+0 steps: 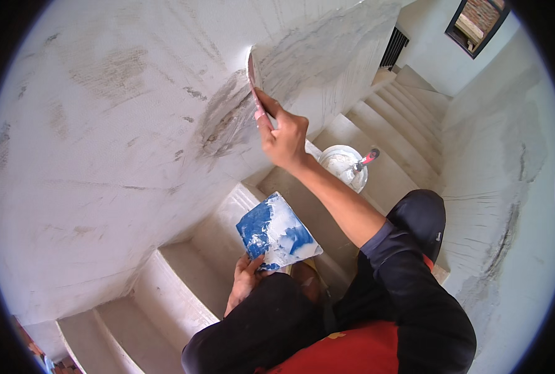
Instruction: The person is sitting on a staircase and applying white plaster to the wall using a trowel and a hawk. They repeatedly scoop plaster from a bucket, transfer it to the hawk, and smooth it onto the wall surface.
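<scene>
My right hand (285, 134) is closed around a plastering trowel (255, 84), seen nearly edge-on with a reddish side and white smears. Its blade meets the grey-white wall (134, 118) beside a dark, rough patch (227, 118). Lower down, my left hand (245, 280) grips the near corner of a flat blue plaster board (277, 234). White paste covers much of that board, which is tilted above my bent left knee. A white bucket (323, 163) of white paste stands on a step beyond my right forearm, with a red-and-black-handled tool (368, 157) resting in it.
Concrete stairs (389, 128) curve from the far upper right down to the lower left (171, 293). Another plastered wall (508, 206) with dark streaks closes off the right side. A dark-framed window (477, 25) and a black railing (394, 48) are at the far end.
</scene>
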The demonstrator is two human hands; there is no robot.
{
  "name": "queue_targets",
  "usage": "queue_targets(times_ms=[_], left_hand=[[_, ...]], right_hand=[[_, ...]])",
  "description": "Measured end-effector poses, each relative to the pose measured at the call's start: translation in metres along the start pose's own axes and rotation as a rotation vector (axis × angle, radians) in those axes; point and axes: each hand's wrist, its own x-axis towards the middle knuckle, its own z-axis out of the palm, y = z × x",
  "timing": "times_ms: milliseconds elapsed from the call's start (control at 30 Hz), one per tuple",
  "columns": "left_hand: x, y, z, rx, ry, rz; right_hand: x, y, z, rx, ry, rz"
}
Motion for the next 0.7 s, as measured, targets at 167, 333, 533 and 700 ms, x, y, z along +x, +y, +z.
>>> queue_targets(times_ms=[167, 333, 533, 700], left_hand=[[-0.001, -0.002, -0.001, 0.031, 0.024, 0.006], [-0.007, 0.002, 0.007, 0.019, 0.024, 0.026], [-0.002, -0.008, -0.002, -0.016, 0.026, 0.031], [-0.003, -0.011, -0.002, -0.014, 0.064, 0.029]], right_hand=[[-0.008, -0.023, 0.017, 0.002, 0.027, -0.072], [-0.01, -0.04, 0.011, -0.028, -0.01, 0.304], [0.018, -0.075, 0.016, -0.078, 0.077, 0.477], [0.041, -0.099, 0.053, -0.158, 0.011, 0.686]])
